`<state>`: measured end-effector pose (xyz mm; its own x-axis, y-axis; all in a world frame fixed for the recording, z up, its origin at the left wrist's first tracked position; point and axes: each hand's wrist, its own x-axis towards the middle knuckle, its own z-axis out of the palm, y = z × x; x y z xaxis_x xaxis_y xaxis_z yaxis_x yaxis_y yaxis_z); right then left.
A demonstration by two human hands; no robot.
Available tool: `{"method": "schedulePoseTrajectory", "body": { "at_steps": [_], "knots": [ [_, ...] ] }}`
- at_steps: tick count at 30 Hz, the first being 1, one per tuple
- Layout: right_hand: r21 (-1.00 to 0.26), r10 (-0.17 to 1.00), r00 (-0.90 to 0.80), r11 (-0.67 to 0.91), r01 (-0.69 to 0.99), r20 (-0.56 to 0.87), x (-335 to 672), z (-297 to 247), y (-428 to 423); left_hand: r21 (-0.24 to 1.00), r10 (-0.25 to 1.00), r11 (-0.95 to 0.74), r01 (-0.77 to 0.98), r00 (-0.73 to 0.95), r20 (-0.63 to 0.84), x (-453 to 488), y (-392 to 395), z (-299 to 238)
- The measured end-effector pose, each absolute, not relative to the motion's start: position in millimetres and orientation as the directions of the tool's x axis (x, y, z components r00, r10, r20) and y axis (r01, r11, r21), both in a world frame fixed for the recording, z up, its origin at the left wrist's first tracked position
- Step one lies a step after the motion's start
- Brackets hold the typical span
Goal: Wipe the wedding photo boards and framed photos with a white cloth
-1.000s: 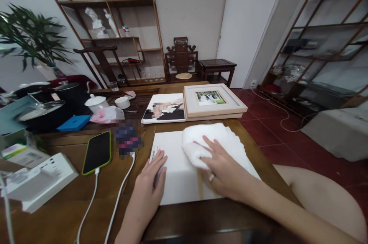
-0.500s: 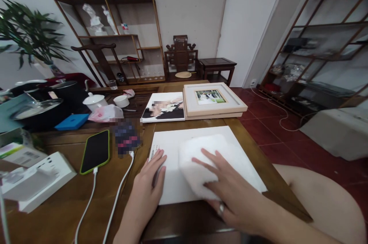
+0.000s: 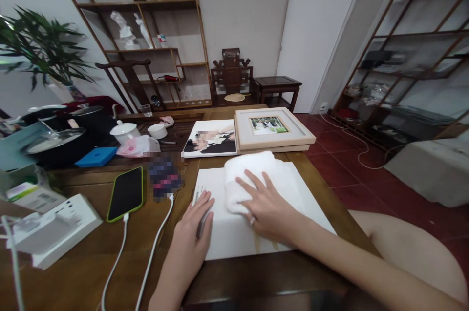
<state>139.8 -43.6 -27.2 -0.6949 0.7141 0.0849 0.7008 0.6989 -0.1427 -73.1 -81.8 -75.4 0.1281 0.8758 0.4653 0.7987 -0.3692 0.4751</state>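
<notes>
A white board (image 3: 227, 238), perhaps a canvas or panel, lies flat at the table's near edge, with a small barcode label at its left edge. My left hand (image 3: 194, 216) rests open along that left edge, fingers stretched forward and the thumb apart. On the board's upper part sits a folded, fluffy white towel (image 3: 249, 164). My right hand (image 3: 262, 201), wearing a ring, holds the towel against the board with its fingers spaced over the top. Part of the board's right side is hidden under this hand and the towel.
Behind the board lie a photo print (image 3: 210, 137) and wooden picture frames (image 3: 274, 140) in a stack. To the left are a green-edged phone (image 3: 126, 194) on a cable, a white power strip (image 3: 68, 233), a blue box (image 3: 96, 156) and dark pots (image 3: 54, 142).
My right hand has pushed the towel away from me toward the board's far edge. My left hand stays in place on the board's left edge.
</notes>
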Motion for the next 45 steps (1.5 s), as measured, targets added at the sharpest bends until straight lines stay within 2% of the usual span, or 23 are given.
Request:
{"method": "schedulePoseTrajectory", "body": {
  "at_steps": [5, 9, 13, 16, 20, 23, 27, 31, 36, 41, 45],
  "knots": [
    [-0.146, 0.605, -0.792, 0.794, 0.591, 0.083, 144.5, -34.4, -94.7, 0.461, 0.882, -0.363, 0.81, 0.138, 0.451, -73.0, -82.3, -74.6],
    [-0.124, 0.593, -0.794, 0.805, 0.58, 0.132, 151.1, -46.3, -117.6, 0.447, 0.882, -0.363, 0.818, 0.147, 0.448, -73.0, -82.0, -74.4],
    [-0.228, 0.573, -0.816, 0.807, 0.545, 0.074, 160.7, -36.6, -114.3, 0.448, 0.886, -0.359, 0.819, 0.148, 0.439, -72.5, -81.9, -74.0],
    [-0.307, 0.62, -0.783, 0.756, 0.578, 0.054, 166.1, -22.6, -98.8, 0.461, 0.888, -0.359, 0.811, 0.145, 0.438, -71.9, -82.4, -73.2],
    [-0.334, 0.706, -0.698, 0.69, 0.642, 0.117, 161.7, -17.7, -66.3, 0.49, 0.889, -0.354, 0.796, 0.124, 0.44, -71.4, -83.0, -72.9],
    [-0.307, 0.759, -0.636, 0.643, 0.702, 0.136, 148.6, -21.3, -40.3, 0.501, 0.892, -0.351, 0.791, 0.119, 0.436, -71.8, -82.8, -73.4],
    [-0.202, 0.807, -0.581, 0.589, 0.783, 0.103, 128.5, -24.8, -20.4, 0.489, 0.888, -0.356, 0.796, 0.126, 0.442, -72.5, -82.2, -74.6],
    [-0.12, 0.748, -0.658, 0.664, 0.738, 0.092, 119.8, -25.6, -34.4, 0.479, 0.877, -0.372, 0.795, 0.132, 0.461, -72.8, -82.2, -75.3],
    [-0.161, 0.652, -0.75, 0.757, 0.634, 0.112, 122.5, -30.8, -87.4, 0.486, 0.891, -0.357, 0.798, 0.134, 0.434, -72.1, -82.7, -72.4],
    [-0.136, 0.611, -0.781, 0.792, 0.596, 0.134, 130.7, -46.2, -120.9, 0.495, 0.902, -0.343, 0.798, 0.133, 0.411, -71.9, -82.6, -71.0],
    [-0.215, 0.592, -0.798, 0.799, 0.562, 0.111, 143.0, -41.3, -118.3, 0.498, 0.903, -0.344, 0.796, 0.134, 0.409, -72.5, -82.4, -72.0]
  ]
}}
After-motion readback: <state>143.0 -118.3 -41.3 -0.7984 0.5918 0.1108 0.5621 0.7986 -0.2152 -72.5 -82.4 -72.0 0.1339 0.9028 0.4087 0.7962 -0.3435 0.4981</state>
